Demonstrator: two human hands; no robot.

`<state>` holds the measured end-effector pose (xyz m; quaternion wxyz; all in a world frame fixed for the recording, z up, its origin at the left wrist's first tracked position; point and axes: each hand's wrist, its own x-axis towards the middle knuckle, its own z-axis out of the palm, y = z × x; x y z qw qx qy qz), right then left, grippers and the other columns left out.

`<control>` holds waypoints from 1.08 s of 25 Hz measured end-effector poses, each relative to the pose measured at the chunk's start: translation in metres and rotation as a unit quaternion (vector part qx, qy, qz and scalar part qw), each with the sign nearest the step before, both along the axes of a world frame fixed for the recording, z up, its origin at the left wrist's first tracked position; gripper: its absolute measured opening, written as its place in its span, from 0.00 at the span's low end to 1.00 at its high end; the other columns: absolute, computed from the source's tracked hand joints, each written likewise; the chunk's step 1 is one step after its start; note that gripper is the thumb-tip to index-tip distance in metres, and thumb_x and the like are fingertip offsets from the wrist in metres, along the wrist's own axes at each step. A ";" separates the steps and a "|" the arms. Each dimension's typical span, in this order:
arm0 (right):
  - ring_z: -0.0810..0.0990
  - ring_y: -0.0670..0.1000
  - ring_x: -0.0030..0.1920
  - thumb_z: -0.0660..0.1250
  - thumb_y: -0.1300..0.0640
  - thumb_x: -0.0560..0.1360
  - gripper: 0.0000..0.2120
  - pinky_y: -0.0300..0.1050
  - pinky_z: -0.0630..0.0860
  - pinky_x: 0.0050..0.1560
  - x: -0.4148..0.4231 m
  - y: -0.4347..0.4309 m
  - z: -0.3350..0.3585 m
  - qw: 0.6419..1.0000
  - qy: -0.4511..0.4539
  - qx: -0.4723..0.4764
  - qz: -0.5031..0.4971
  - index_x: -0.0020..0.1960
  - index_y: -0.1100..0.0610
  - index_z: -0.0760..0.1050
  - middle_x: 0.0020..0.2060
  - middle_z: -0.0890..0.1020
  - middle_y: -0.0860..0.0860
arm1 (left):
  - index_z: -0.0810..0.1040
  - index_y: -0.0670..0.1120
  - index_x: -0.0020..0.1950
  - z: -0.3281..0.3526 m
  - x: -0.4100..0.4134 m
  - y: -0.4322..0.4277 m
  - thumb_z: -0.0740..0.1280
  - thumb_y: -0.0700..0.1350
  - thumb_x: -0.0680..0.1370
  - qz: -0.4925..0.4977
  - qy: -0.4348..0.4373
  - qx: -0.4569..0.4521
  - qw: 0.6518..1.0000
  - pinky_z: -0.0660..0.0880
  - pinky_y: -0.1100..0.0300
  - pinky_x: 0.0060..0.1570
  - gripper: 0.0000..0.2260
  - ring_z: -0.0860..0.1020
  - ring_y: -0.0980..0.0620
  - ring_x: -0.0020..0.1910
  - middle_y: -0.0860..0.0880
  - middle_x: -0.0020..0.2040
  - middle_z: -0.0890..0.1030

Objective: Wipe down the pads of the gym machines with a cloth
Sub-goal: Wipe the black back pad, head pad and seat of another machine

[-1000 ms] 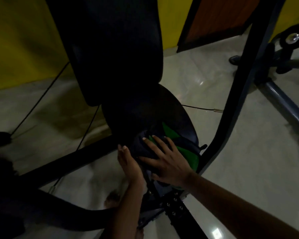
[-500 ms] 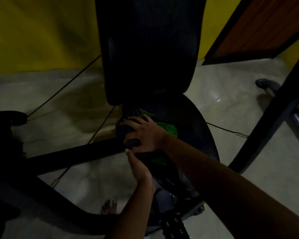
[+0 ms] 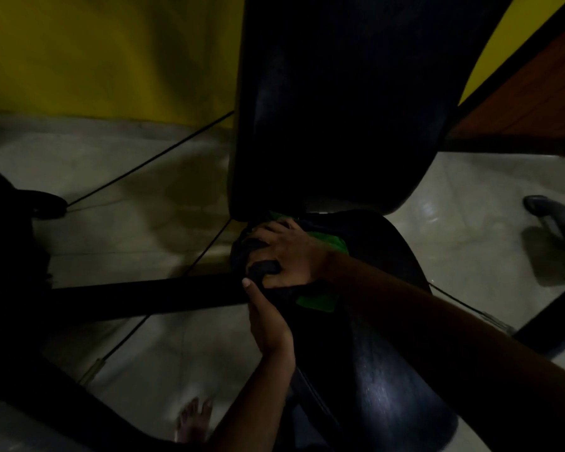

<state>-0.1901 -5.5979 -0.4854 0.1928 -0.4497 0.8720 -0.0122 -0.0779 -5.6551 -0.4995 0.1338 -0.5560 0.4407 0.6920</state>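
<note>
A dark cloth with green patches (image 3: 328, 243) lies bunched on the black seat pad (image 3: 388, 370) of a gym machine, right under the lower edge of the tall black back pad (image 3: 336, 102). My right hand (image 3: 287, 256) presses down on the cloth at the far left part of the seat, fingers curled over a dark fold. My left hand (image 3: 268, 318) rests against the seat's left edge just below it, fingertip touching the cloth; whether it holds anything is hard to tell in the dim light.
A black frame bar (image 3: 137, 296) crosses the pale tiled floor to the left. Thin cables (image 3: 150, 163) run from the machine to the left. A bare foot (image 3: 193, 419) stands on the floor below. Yellow wall behind, a brown door panel (image 3: 529, 102) at right.
My right hand has slid the cloth from the near end of the seat up to its far end under the back pad. My left hand followed along the seat's left edge. The view moved closer.
</note>
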 end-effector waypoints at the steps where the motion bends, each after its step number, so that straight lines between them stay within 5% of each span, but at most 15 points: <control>1: 0.63 0.56 0.67 0.41 0.32 0.61 0.40 0.52 0.55 0.64 -0.013 -0.003 -0.001 1.000 0.003 0.016 -0.014 0.65 0.44 0.71 0.69 0.66 0.53 | 0.69 0.48 0.71 -0.003 -0.009 -0.003 0.48 0.72 0.72 -0.018 -0.004 -0.037 0.999 0.67 0.49 0.67 0.38 0.71 0.40 0.66 0.42 0.70 0.71; 5: 0.64 0.57 0.69 0.45 0.30 0.65 0.36 0.52 0.60 0.64 -0.046 -0.011 -0.007 0.986 0.002 0.068 -0.154 0.69 0.42 0.65 0.71 0.64 0.54 | 0.70 0.50 0.70 -0.003 -0.020 0.001 0.46 0.68 0.75 -0.090 -0.015 -0.137 0.986 0.67 0.48 0.64 0.33 0.71 0.39 0.65 0.43 0.69 0.72; 7: 0.69 0.59 0.64 0.46 0.32 0.65 0.33 0.54 0.63 0.61 -0.034 -0.011 -0.013 0.989 0.036 0.009 -0.143 0.65 0.42 0.71 0.66 0.70 0.55 | 0.69 0.50 0.70 0.006 -0.018 0.003 0.47 0.66 0.77 -0.094 -0.020 -0.162 0.982 0.66 0.49 0.63 0.30 0.71 0.38 0.65 0.43 0.69 0.71; 11: 0.73 0.60 0.58 0.48 0.34 0.66 0.30 0.55 0.66 0.57 -0.021 0.004 -0.017 0.991 0.030 -0.061 -0.116 0.61 0.42 0.75 0.61 0.74 0.56 | 0.69 0.49 0.70 0.004 -0.021 0.003 0.47 0.66 0.77 -0.086 -0.033 -0.174 0.981 0.67 0.49 0.62 0.30 0.72 0.37 0.63 0.41 0.69 0.72; 17: 0.71 0.59 0.61 0.45 0.34 0.64 0.35 0.52 0.64 0.59 -0.028 0.047 -0.016 0.966 0.015 -0.073 -0.248 0.68 0.41 0.67 0.64 0.71 0.54 | 0.69 0.47 0.71 0.001 -0.022 0.003 0.46 0.65 0.78 -0.121 -0.030 -0.198 0.972 0.68 0.49 0.60 0.31 0.71 0.36 0.63 0.39 0.68 0.72; 22: 0.69 0.58 0.67 0.45 0.35 0.65 0.34 0.53 0.63 0.63 -0.005 0.096 -0.011 0.905 0.062 -0.090 -0.411 0.67 0.41 0.68 0.69 0.69 0.53 | 0.68 0.48 0.71 -0.003 -0.021 0.005 0.47 0.66 0.77 -0.113 -0.034 -0.188 0.975 0.68 0.45 0.63 0.32 0.72 0.36 0.63 0.38 0.67 0.72; 27: 0.72 0.63 0.61 0.50 0.39 0.67 0.29 0.59 0.68 0.57 0.057 0.069 -0.001 0.893 0.116 -0.060 -0.431 0.66 0.39 0.69 0.67 0.72 0.56 | 0.70 0.49 0.69 -0.005 -0.018 0.005 0.48 0.69 0.75 -0.116 -0.030 -0.182 0.976 0.71 0.45 0.61 0.33 0.74 0.36 0.60 0.39 0.65 0.75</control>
